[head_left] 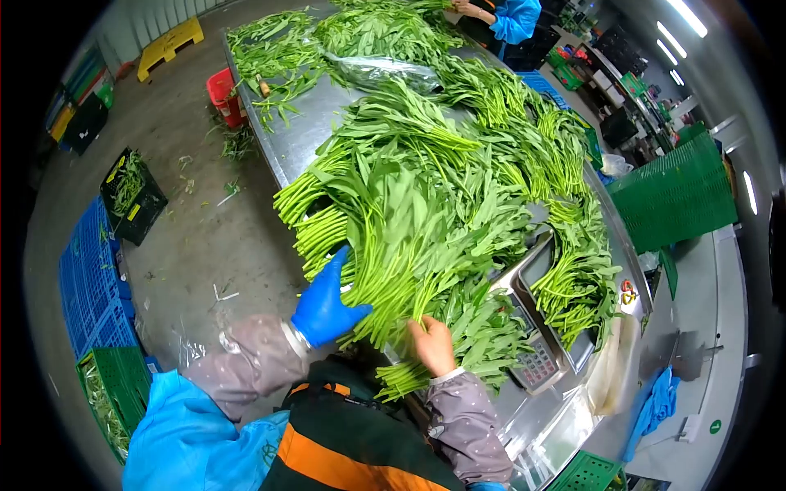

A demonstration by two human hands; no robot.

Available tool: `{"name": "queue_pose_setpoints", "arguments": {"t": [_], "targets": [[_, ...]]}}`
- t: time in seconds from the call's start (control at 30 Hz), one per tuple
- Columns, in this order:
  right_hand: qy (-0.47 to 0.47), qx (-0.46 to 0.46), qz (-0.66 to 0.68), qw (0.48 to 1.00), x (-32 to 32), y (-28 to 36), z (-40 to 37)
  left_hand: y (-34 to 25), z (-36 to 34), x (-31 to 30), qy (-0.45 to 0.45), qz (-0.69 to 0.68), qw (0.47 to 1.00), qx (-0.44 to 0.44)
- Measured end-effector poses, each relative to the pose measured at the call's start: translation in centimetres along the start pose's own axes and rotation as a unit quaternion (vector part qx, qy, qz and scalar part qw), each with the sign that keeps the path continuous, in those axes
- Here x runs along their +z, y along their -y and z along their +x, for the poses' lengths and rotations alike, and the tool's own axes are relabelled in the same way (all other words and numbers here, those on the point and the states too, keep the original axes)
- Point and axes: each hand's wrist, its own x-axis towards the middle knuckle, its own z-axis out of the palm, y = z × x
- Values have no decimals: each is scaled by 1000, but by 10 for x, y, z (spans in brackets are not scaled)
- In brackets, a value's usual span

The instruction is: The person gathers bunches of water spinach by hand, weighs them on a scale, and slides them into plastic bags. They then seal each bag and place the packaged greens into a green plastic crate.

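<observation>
My left hand (325, 304), in a blue glove, lies on the stem ends of a big heap of green leafy stalks (409, 213) piled on a steel table (303, 139), fingers spread and pressing the stalks. My bare right hand (432, 344) reaches into the stalks just right of it, fingers curled around a few stems near the table's near edge. A weighing scale (536, 360) with a keypad stands right of my right hand, with a bunch of stalks (577, 282) lying on its pan.
Another person in a blue sleeve (514, 18) works at the table's far end. Blue and green crates (94, 282) stand on the floor at left, a red bin (225, 94) by the table, a green crate (675, 192) at right. A blue cloth (655, 405) hangs at right.
</observation>
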Motion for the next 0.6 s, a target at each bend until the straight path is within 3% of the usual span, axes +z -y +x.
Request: {"name": "queue_pose_setpoints", "arguments": {"t": [0.03,0.13,0.2,0.33,0.47,0.5,0.53,0.57,0.6], "targets": [[-15,-3,1,1000,0,-1,0,-9,-3,4,-43,102,992,68],[-35,-12,-53,998,-5,6,-2,-38,4,37,31,227,960,162],[-45,-1,-93,995,-9,14,-7,-19,13,71,66,255,949,173],[-17,-30,-150,988,-10,3,-7,-5,16,81,112,293,936,159],[-6,21,-151,988,-27,8,-15,1,16,82,87,285,942,156],[34,-22,-71,997,-40,3,-18,2,15,84,86,289,940,157],[77,10,-38,996,-68,14,-23,2,15,86,81,278,945,155],[58,-20,-36,997,-97,11,-27,4,15,91,69,303,937,159],[36,20,0,999,-135,23,-34,8,16,96,56,328,929,164]]}}
